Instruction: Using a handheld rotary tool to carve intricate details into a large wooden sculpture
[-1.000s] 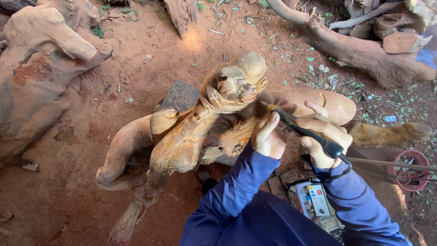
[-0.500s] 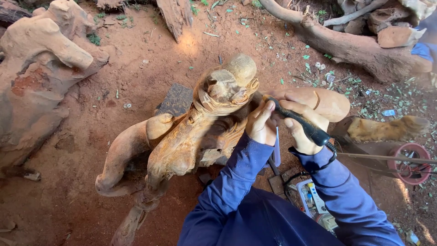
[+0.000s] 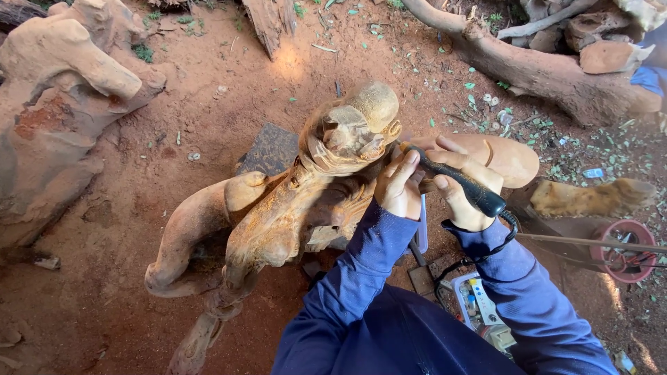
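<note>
Over the last second both hands have moved up and in toward the carved head at the top of the root carving. A second ago the left hand lay lower on the wood, below the head; now it rests right against the head's right side, thumb raised along the tool. The right hand has followed, gripping the black tool higher, and the tool's tip has come from lower on the carving to the edge of the head. The camera view has also shifted slightly, so the carving sits a little higher in frame.
</note>
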